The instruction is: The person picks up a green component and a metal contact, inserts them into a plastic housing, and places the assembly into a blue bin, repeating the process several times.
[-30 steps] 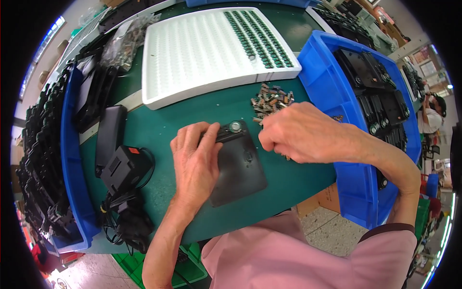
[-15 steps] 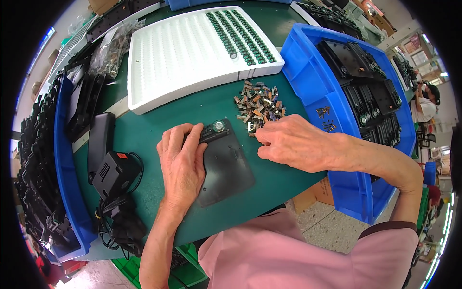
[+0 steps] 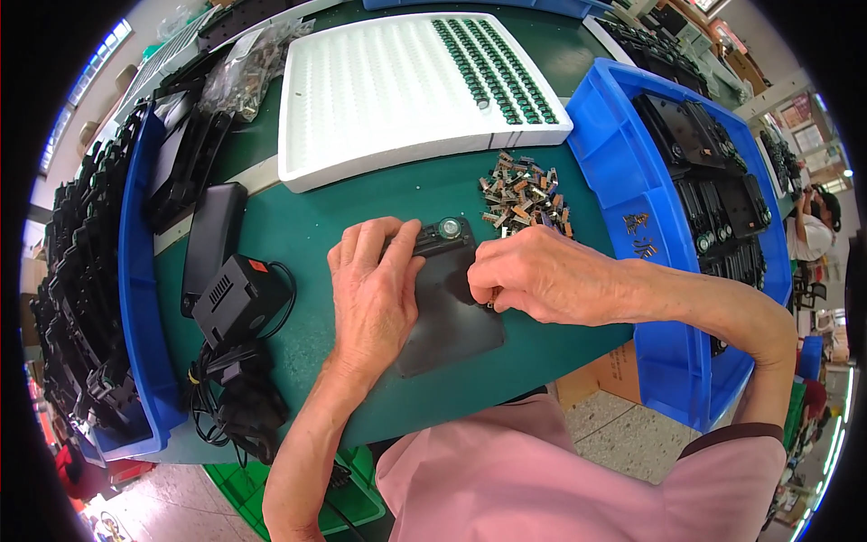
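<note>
On the green table in front of me lies a flat black plastic housing (image 3: 452,316) with a round silvery disc (image 3: 450,228) set in its far end. My left hand (image 3: 375,294) is closed over its left edge, fingertips near the disc. My right hand (image 3: 542,275) is in a pinch above the housing's right edge. A glint of a small metal part (image 3: 490,305) shows under its fingertips; most of it is hidden. Just beyond that hand is a loose pile of small metal-and-brown components (image 3: 522,191), resembling slide switches.
Farther back is a white foam tray (image 3: 361,99) with rows of green-black parts at its right. Blue bins of black housings stand right (image 3: 623,190) and left (image 3: 140,298). A black adapter box (image 3: 242,298) with cables lies at left. Another person (image 3: 813,226) is at far right.
My right hand has come away from the component pile, toward me and over the housing's right side. My left hand stays on the housing. The whole view has shifted somewhat.
</note>
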A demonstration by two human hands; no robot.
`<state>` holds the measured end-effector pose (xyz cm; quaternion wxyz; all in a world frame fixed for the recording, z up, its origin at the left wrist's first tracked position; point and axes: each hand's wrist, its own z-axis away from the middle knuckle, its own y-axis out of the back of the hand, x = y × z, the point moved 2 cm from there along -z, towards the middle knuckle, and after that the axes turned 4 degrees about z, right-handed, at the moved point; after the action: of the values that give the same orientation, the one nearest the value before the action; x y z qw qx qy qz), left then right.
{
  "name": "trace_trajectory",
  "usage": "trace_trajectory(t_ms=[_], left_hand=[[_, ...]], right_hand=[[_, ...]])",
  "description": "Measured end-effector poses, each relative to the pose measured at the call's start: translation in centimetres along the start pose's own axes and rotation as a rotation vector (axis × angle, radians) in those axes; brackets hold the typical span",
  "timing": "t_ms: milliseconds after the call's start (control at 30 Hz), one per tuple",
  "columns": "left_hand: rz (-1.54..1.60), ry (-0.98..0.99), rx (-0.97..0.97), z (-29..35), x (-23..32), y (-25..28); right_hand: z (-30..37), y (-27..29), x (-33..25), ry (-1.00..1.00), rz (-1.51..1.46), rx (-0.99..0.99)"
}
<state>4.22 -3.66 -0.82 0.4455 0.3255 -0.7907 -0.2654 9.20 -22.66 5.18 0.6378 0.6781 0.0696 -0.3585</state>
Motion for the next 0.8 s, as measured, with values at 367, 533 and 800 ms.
trace_trajectory(t_ms=[367, 533, 800], left_hand=[[0.001, -0.011, 0.022, 0.1, -0.1, 0.0], [0.006, 0.013, 0.008, 0.1, 0.1, 0.1], [0.021, 0.005, 0.015, 0.1, 0.1, 0.0]], right_hand=[[-1.0, -1.1, 0.6, -0.098, -0.095, 0.109], [-0.9, -1.6, 0.7, -0.13, -0.113, 0.149], [-0.6, -1.5, 0.5, -0.112, 0.024, 0.151]])
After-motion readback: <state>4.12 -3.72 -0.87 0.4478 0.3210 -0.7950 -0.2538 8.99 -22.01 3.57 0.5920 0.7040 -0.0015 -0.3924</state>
